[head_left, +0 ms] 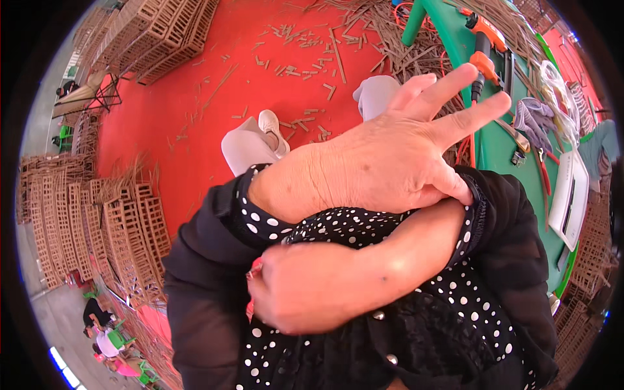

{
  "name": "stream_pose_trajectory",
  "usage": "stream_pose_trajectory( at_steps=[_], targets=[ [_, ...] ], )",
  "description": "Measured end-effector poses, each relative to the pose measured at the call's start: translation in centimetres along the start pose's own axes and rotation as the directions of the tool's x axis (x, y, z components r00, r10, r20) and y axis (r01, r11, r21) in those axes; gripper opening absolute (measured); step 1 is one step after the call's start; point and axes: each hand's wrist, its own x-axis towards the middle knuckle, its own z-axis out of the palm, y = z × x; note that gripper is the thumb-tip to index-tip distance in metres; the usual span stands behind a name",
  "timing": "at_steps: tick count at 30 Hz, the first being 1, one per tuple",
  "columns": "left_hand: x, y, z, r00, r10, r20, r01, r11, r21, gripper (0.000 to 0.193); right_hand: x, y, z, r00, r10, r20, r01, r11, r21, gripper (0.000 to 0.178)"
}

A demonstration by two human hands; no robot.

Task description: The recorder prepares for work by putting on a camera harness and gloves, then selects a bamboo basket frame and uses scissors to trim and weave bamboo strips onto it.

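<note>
My forearms cross in front of my black top with white dots (468,296). My left hand (416,146) reaches across to the right, back upward. Three of its fingers stretch out apart, while the thumb and index finger pinch the cuff (478,195) of my right sleeve. Below it, my right hand (292,286) lies across to the left with its fingers curled in, slightly smeared by motion. A bit of red shows at its fingertips, beside my left sleeve (214,260); what those fingers hold, if anything, is hidden.
On the green table (513,172) at right lie an orange-black power tool (484,49), grey gloves (536,120), red-handled pliers (544,172) and a white panel (569,198). Brown slatted stacks (107,221) stand left; brown strips (302,65) litter the red floor (156,130). People sit far lower left.
</note>
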Motion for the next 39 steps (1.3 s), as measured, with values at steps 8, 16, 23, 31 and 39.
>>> stream_pose_trajectory(
  at_steps=[8,16,23,31,39],
  targets=[
    [0.6,-0.2,0.8,0.997,0.038,-0.066,-0.009,0.922,0.388,0.050,-1.0,1.2,0.7,0.996,0.083,0.011,-0.081,0.986,-0.148,0.019],
    [0.7,-1.1,0.7,0.995,0.066,0.076,-0.079,0.978,0.191,0.028,-1.0,1.6,-0.1,0.987,0.152,-0.058,-0.156,0.986,-0.058,0.019],
    [-1.7,0.4,-3.4,0.975,-0.081,0.208,0.151,0.927,-0.345,0.007,-1.7,2.1,-0.5,0.999,-0.004,-0.054,-0.002,0.994,-0.108,0.018],
    [-2.0,1.9,-4.9,0.888,-0.374,0.267,0.459,0.678,-0.574,0.022,-1.7,2.5,-0.7,0.999,0.019,-0.033,-0.021,0.998,-0.061,0.018],
    [-1.9,1.0,-2.7,0.958,-0.146,0.248,0.245,0.868,-0.432,0.019,-2.2,3.0,-1.0,0.999,0.048,-0.016,-0.049,0.998,-0.043,0.018]
  ],
)
